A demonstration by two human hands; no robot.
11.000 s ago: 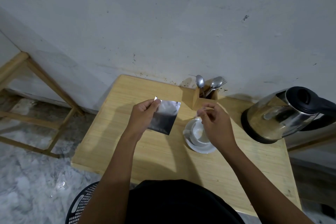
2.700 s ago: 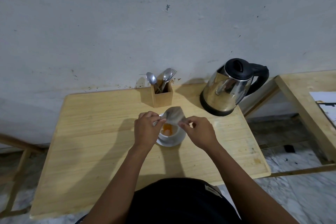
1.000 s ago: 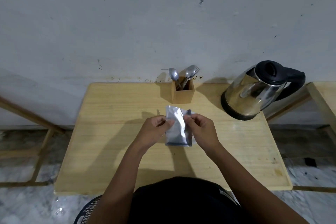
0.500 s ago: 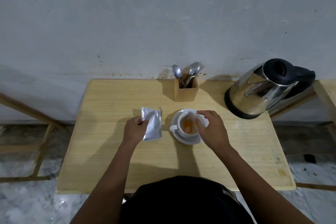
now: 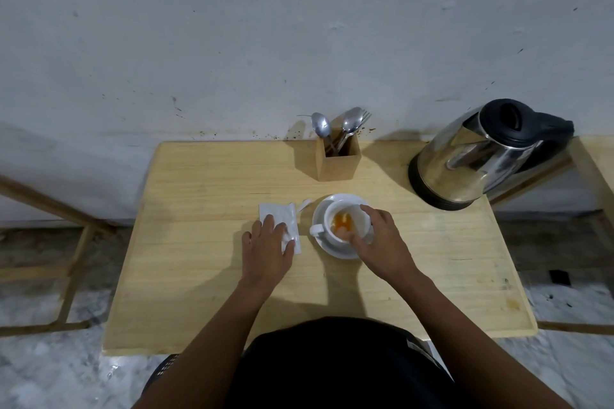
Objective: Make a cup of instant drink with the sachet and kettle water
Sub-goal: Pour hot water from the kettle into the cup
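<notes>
A white cup (image 5: 335,236) with orange powder in its bottom stands on a white saucer (image 5: 332,251) in the middle of the wooden table (image 5: 199,276). My right hand (image 5: 382,242) grips the cup's rim from the right. The silver sachet (image 5: 280,216) lies flat on the table just left of the saucer. My left hand (image 5: 265,249) rests on it, fingers spread and pressing down. A small torn-off strip (image 5: 304,205) lies between sachet and saucer. The steel kettle (image 5: 478,156) with a black lid stands at the back right.
A wooden holder (image 5: 338,161) with two spoons and a fork stands behind the cup, by the wall. The kettle sits near the table's right edge. Wooden frames stand on the floor at left (image 5: 73,242). Another table edge (image 5: 598,169) shows at the far right.
My left hand has lowered the sachet flat onto the table and now lies on top of it. My right hand has closed on the cup's rim.
</notes>
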